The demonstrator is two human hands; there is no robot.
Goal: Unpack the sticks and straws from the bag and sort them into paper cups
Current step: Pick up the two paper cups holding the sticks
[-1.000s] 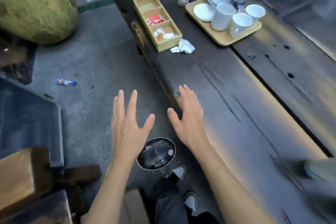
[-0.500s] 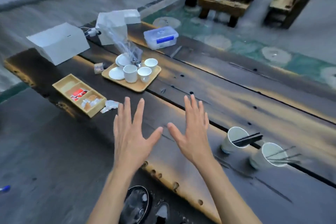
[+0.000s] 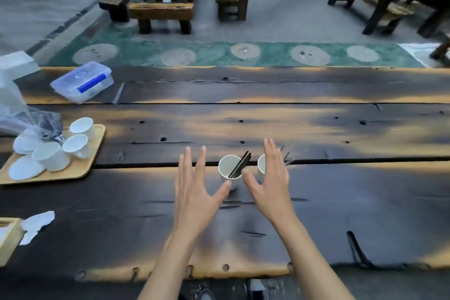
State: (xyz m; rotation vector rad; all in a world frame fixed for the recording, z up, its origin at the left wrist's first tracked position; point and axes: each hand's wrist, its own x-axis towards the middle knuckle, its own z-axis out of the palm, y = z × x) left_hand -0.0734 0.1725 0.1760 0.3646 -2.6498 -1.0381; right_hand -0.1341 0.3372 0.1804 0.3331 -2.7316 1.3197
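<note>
Two bare hands are held flat and spread above the dark scorched-wood table [image 3: 341, 202], nothing gripped: left hand [image 3: 194, 192] just left of the white paper cup holding black sticks [image 3: 230, 170], right hand [image 3: 272, 178] partly covering the second white paper cup [image 3: 261, 165], whose thin straws [image 3: 286, 157] poke out beyond the fingers. Both cups stand upright, close together. Cups are judged light and easily crushed or tipped by leaning contents; hold low on the wall, gently. Sticks look stiff, straws thin; pinch mid-length. Clear crumpled plastic bag [image 3: 26, 117] lies far left over the wooden tray [image 3: 95, 151] of white cups.
</note>
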